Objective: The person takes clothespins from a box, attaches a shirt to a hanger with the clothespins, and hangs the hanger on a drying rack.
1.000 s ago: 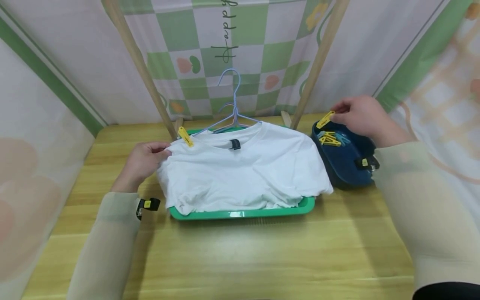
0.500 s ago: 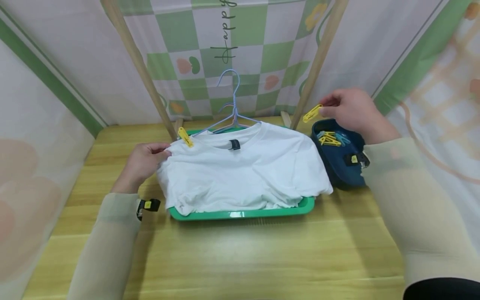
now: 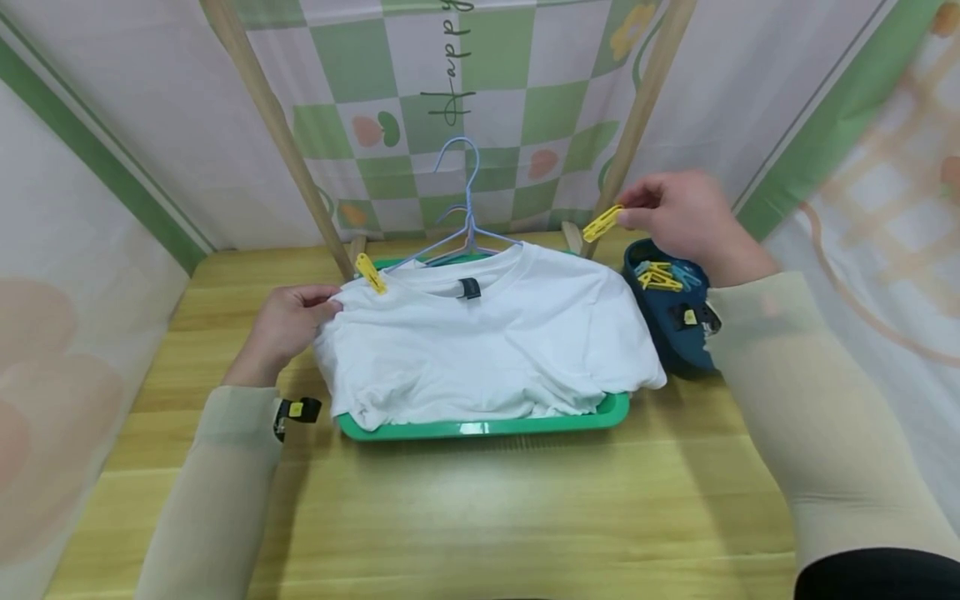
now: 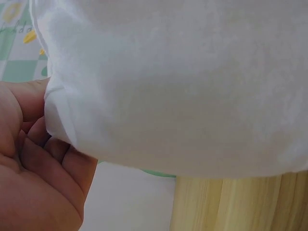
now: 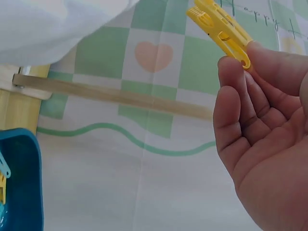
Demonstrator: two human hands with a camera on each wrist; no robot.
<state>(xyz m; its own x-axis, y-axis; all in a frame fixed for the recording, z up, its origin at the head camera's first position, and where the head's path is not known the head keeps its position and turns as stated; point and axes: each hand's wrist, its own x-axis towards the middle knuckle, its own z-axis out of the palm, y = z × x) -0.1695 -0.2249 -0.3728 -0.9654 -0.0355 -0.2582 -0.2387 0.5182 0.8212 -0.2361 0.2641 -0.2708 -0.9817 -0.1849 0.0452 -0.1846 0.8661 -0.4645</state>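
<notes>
A white T-shirt [image 3: 480, 350] is draped over a light-blue wire hanger [image 3: 471, 187] and lies across a green basket [image 3: 487, 428]. At the shirt's left shoulder edge, the left hand [image 3: 285, 329] pinches the cloth between thumb and fingers; the left wrist view shows the fabric [image 4: 168, 86] held there. Close to that hand, a yellow clothespin [image 3: 371, 273] is clipped at the shoulder. The right hand [image 3: 682, 218] pinches another yellow clothespin [image 5: 224, 33] between thumb and fingertips, in the air above and right of the shirt's other shoulder, apart from the cloth.
To the right stands a dark-blue bin [image 3: 678, 350] with several yellow and blue clothespins [image 3: 663, 276]. Two wooden poles [image 3: 645, 108] rise behind the basket before a checkered curtain [image 3: 420, 83]. Wooden tabletop [image 3: 480, 517] extends in front.
The right hand has moved left with the yellow clothespin, from over the blue bin toward the shirt's right shoulder. The left hand and shirt have stayed put.
</notes>
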